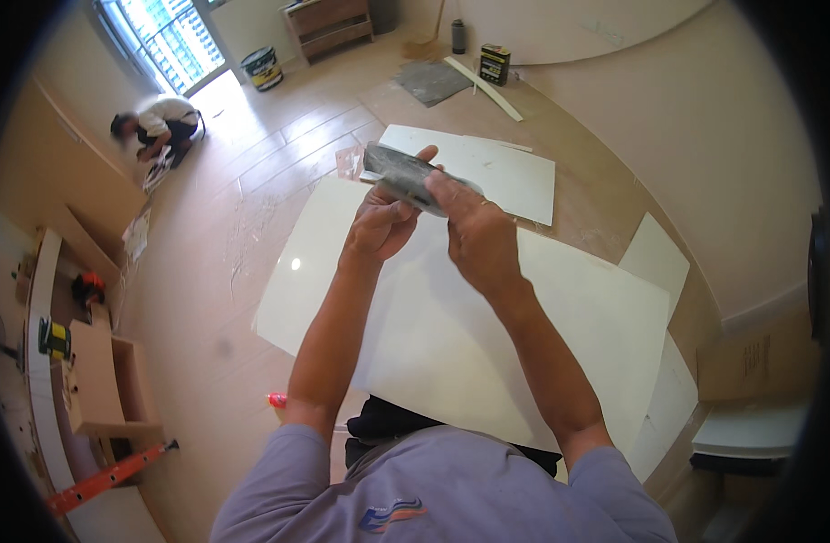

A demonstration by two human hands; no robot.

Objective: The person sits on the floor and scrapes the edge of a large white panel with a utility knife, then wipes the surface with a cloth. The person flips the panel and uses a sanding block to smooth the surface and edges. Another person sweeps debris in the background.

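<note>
A dark grey, roughly cylindrical object is held up in front of me, above pale flat panels; its exact kind I cannot make out. My left hand is closed round it from below and the left, fingertips showing past its far side. Against its right end press the fingers of my right hand, with the back of the hand toward me. Beneath both forearms lies a large white panel. Farther off, a smaller white panel rests just beyond the hands.
A co-worker crouches at the far left near the balcony door. Along the left stand a wooden cabinet box and an orange level-like bar. A paint bucket, a black can and a long strip lie farther back.
</note>
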